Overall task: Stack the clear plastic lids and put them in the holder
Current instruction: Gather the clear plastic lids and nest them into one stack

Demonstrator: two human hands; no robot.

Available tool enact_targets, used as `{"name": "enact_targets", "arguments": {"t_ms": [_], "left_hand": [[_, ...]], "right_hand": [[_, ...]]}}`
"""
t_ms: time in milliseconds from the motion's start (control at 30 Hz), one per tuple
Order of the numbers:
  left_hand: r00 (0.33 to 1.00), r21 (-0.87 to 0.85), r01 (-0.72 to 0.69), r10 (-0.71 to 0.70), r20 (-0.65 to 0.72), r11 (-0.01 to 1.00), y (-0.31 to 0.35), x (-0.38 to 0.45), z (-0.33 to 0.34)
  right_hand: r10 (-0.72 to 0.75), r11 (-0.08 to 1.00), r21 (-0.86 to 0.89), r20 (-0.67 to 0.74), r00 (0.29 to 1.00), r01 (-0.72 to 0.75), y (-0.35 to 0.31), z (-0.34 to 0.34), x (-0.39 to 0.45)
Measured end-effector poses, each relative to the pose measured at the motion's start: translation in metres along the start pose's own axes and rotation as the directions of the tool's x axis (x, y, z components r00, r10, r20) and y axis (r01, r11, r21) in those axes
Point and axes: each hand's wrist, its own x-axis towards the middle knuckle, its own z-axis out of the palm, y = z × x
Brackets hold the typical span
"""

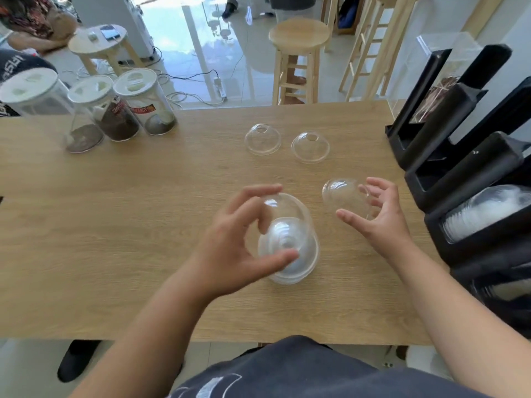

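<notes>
Over the table my left hand clasps the lid stack and my right hand pinches one tilted lid; I judge them light, thin, slippery, best held at the rim.

The light brown wooden table has thin darker lines of wood grain running across it. The see-through plastic dome lids have no colour, so the brown shows through them. The nested stack of clear lids looks milky white where the lids overlap. The black plastic holder has whitish lids inside one slot. The clear round jars have white tops and dark brown powder at the bottom. The round wooden stool is pale yellow-brown.
</notes>
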Motion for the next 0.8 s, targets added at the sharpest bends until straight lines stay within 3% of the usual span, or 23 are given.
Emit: {"name": "enact_targets", "arguments": {"t_ms": [100, 533, 633, 800], "left_hand": [[0.995, -0.077, 0.060, -0.054, 0.083, 0.995, -0.001, -0.004, 0.023], [0.979, -0.090, 0.188, -0.179, 0.101, 0.978, -0.031, -0.013, 0.054], [0.984, -0.157, 0.174, -0.164, 0.071, 0.972, -0.030, -0.017, 0.047], [0.965, -0.303, 0.226, -0.256, -0.061, 0.926, -0.045, -0.030, 0.018]], "right_hand": [[-0.030, 0.999, 0.016, 0.015, 0.999, 0.030, -0.010, 0.003, -0.012], [-0.245, 0.969, 0.045, 0.092, 0.965, 0.242, -0.053, 0.008, -0.034], [-0.291, 0.956, 0.025, 0.146, 0.945, 0.291, -0.062, 0.010, -0.043], [-0.371, 0.904, -0.089, 0.319, 0.872, 0.418, -0.068, 0.024, -0.057]]}}
